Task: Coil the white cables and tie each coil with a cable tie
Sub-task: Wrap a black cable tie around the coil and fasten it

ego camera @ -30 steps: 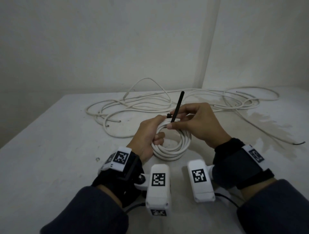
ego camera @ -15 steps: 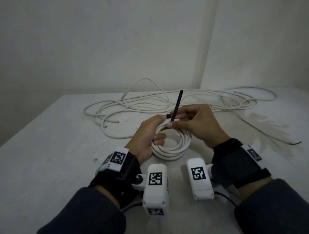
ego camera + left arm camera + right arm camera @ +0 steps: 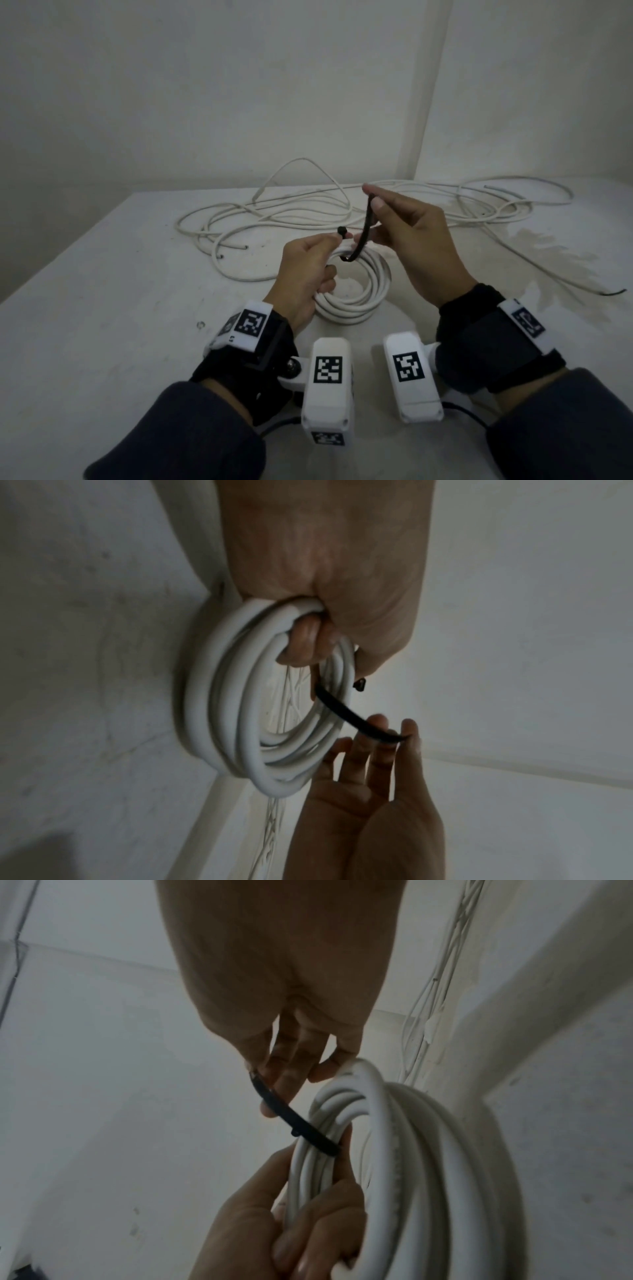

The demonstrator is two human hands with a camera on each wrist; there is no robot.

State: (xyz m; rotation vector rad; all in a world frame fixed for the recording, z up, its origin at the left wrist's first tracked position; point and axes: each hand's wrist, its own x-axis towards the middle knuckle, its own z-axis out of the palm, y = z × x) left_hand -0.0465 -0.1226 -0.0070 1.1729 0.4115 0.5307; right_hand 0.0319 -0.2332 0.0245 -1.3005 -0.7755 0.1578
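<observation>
- A person's left hand (image 3: 303,270) grips 1 finished coil of round white plastic cable (image 3: 356,291), fingers curled through the ring, its lower edge at or just above the pale grey bench (image 3: 102,308).
- The same hand also appears to pin the square locking head (image 3: 342,231) of a thin black plastic cable tie (image 3: 363,236) against the top of the coil; the grip there is partly hidden, so this is a judgement.
- The right hand (image 3: 414,236) pinches the free tail of the tie between thumb and fingertips, raised above the coil and bent in a curve.
- The left wrist view shows the strap (image 3: 349,715) passing through the middle of the coil (image 3: 260,723); the right wrist view shows it (image 3: 301,1123) crossing the bundled strands (image 3: 394,1164).
- Done, as far as can be seen: 1 cable is wound and the tie is threaded around its strands.
- Not yet done: the tail is not in the locking head, so the loop is unclosed and untightened.
- Left over: a loose tangle of long white cables (image 3: 394,212) sprawls across the far side of the bench, well apart from the coil, uncoiled and untied.
- How many separate cables lie in that tangle cannot be told; at least 2 cut ends show at its left side.
- By this reckoning the job is in its early part, with most of the winding ahead.
</observation>
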